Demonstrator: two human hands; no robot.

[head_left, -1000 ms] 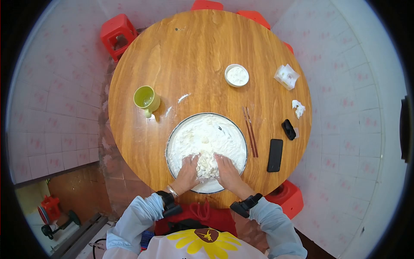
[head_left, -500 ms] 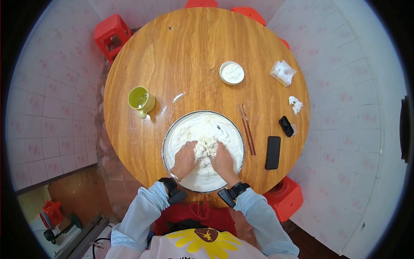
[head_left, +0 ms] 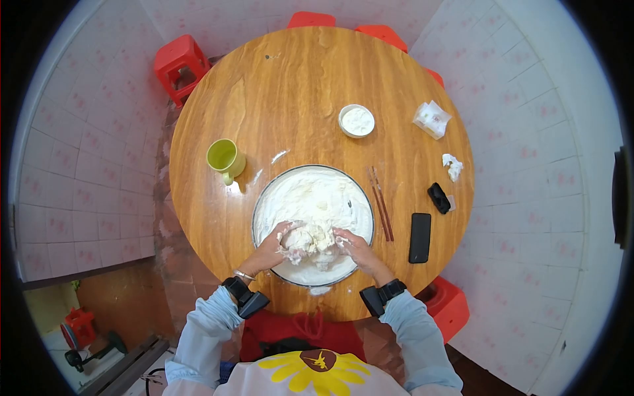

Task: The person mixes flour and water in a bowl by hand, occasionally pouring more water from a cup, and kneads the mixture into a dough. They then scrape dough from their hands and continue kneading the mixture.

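White, shaggy dough [head_left: 312, 239] is sitting btwn the two hands, low in the wide round basin [head_left: 253, 223], w/ loose flour [head_left: 300, 188] covering the area just beyond the fingers. L hand [head_left: 269, 249] is curling narrow around the dough's L side, holding a clump of it, flour sticking to the fingers. R hand [head_left: 358, 249] is reaching in from the opp. side, loosely open, its fingertips touching the dough's R edge. A bracelet [head_left: 244, 275] is circling the L wrist; black devices, L [head_left: 246, 298] & R [head_left: 383, 297], are sitting on both forearms nr. the wrists.

Beyond L hand & a bit to its L, a yellow-green mug [head_left: 226, 157] is standing on the wood table [head_left: 290, 92]. Just R of the basin, past R hand, two chopsticks [head_left: 382, 206] are lying approx. side by side; farther R, a dark phone [head_left: 420, 237] is lying flat, w/ a small black case [head_left: 438, 198] resting just beyond it. A white bowl [head_left: 357, 123] of white powder is standing well beyond R hand; farther R of it, a clear/white packet [head_left: 432, 119] is lying nr. the table edge, & a crumpled white scrap [head_left: 452, 167] is lying btwn packet & case.
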